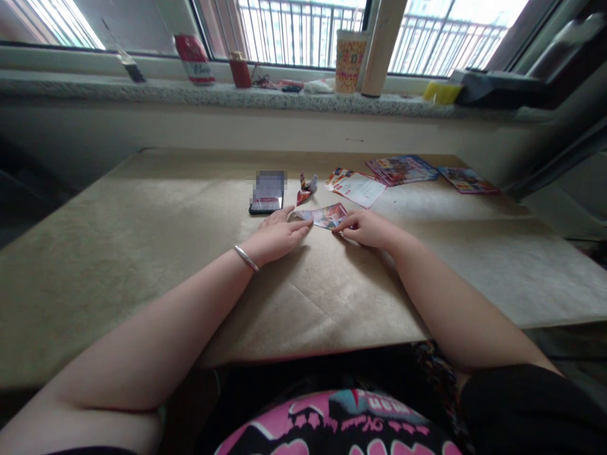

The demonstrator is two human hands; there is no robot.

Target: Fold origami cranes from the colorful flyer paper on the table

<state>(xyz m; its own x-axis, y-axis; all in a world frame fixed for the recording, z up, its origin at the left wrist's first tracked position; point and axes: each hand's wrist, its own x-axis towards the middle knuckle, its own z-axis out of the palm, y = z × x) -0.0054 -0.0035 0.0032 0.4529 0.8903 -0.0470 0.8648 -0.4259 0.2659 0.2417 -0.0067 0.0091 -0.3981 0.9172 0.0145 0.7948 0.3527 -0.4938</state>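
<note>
A small piece of colourful printed paper [326,216] lies flat on the brown paper-covered table [142,253]. My left hand [277,237], with a silver bangle at the wrist, lies flat with fingers stretched out, its fingertips touching the paper's left edge. At the paper's right lower edge my right hand [365,229] presses down with curled, pinched fingers. A folded paper figure [306,188] stands just behind the paper. A black phone [267,197] lies to the left of that figure.
Several printed leaflets [360,188] [402,169] [467,180] lie at the table's far right. The windowsill [190,93] behind holds a patterned cup [349,61], a red packet [194,60], a red container [240,71], a yellow sponge [442,92] and a cardboard tube [382,47].
</note>
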